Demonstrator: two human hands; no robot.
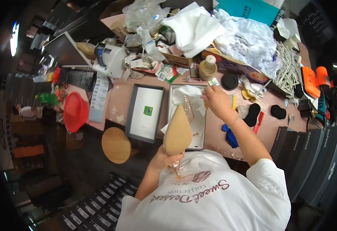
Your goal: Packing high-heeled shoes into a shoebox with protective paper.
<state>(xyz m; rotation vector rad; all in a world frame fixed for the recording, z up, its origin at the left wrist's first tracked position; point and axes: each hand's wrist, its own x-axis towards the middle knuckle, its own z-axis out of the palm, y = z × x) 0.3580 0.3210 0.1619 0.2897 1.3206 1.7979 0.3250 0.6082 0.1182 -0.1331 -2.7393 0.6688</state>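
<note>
My left hand (164, 158) is closed round the heel end of a pointed high-heeled shoe (177, 133). Its beige sole faces up, and the toe points away from me over an open shoebox (198, 143). A second, glittery shoe (187, 109) lies in that box, partly hidden by the held one, with white tissue paper (191, 91) at the far end. My right hand (216, 101) hovers at the box's far right corner, fingers bent together. Whatever they pinch, if anything, is too small to make out. A small packet (214, 81) lies just beyond them.
The grey box lid (144, 113) lies left of the box. Beyond stand a bottle (208, 68), a round black lid (229, 81) and heaped plastic wrapping (245, 38). Brushes (258, 122) and a blue cloth (230, 135) lie right. Shoeboxes (303, 161) stack right; a round stool (116, 145) stands left.
</note>
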